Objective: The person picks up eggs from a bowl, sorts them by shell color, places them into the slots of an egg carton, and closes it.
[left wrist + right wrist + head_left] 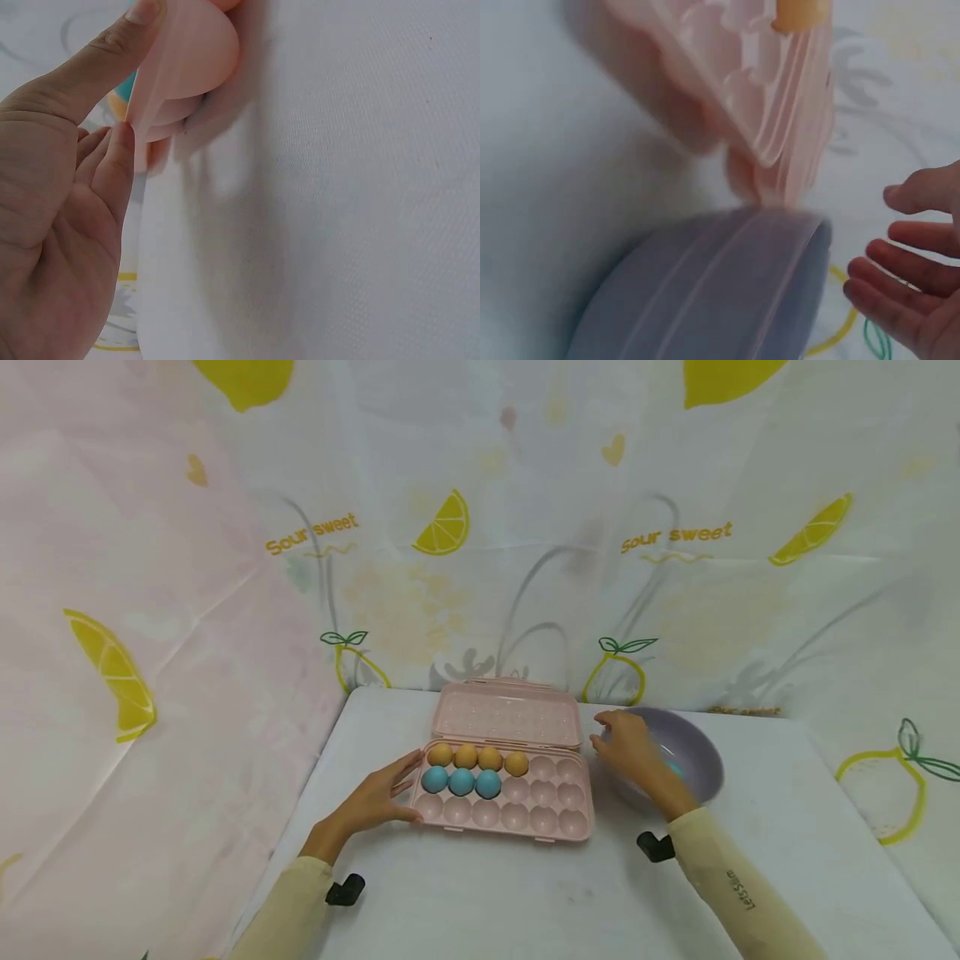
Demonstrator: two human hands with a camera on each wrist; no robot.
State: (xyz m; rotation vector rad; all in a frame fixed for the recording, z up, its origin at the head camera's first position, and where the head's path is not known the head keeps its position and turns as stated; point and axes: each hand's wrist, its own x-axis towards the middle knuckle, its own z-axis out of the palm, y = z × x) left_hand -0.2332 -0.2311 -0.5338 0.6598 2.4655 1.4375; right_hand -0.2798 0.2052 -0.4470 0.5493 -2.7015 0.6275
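Observation:
A pink egg carton [501, 827] lies with its lid [507, 714] folded back. Several orange-yellow eggs [466, 756] stand in its back row, and three blue eggs [461, 782] in the middle row; the front row's cups hold nothing. My left hand [378, 795] spans the carton's left end, thumb by the front corner and fingers further back, touching the rim [150, 82]. Over the left side of a purple-grey bowl [701, 752] hovers my right hand [628, 745], fingers spread and nothing between them. Something blue [676, 770] shows inside the bowl, partly hidden by the right arm.
The bowl stands just right of the carton on a white-covered table [525, 902]. Behind and on both sides hangs a lemon-printed cloth [487, 593]. Black wrist mounts [345, 890] sit below both wrists.

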